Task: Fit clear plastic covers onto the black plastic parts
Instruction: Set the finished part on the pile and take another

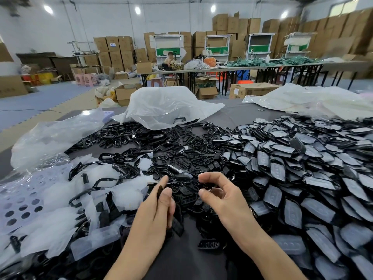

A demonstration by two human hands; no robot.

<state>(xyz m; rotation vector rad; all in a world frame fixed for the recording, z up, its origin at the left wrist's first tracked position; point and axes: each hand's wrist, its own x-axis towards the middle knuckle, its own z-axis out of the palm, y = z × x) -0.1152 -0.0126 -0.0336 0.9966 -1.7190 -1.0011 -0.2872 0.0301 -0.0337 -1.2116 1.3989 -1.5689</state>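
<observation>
My left hand (159, 207) pinches a thin black plastic part (160, 191) edge-on between thumb and fingers, low in the middle of the table. My right hand (218, 193) hovers just to its right, thumb and forefinger curled around a small black piece (207, 186) over the heap of loose black parts (181, 158). Clear plastic covers (96, 201) lie scattered at the left among black frames. A large pile of black parts with covers on them (298, 170) fills the right side.
A crumpled clear plastic bag (161, 106) lies at the table's back centre, another bag (50, 136) at the left, more sheeting (314, 100) at the back right. A perforated purple sheet (22, 201) lies at the left edge. Cardboard boxes and work tables stand beyond; a person sits far back.
</observation>
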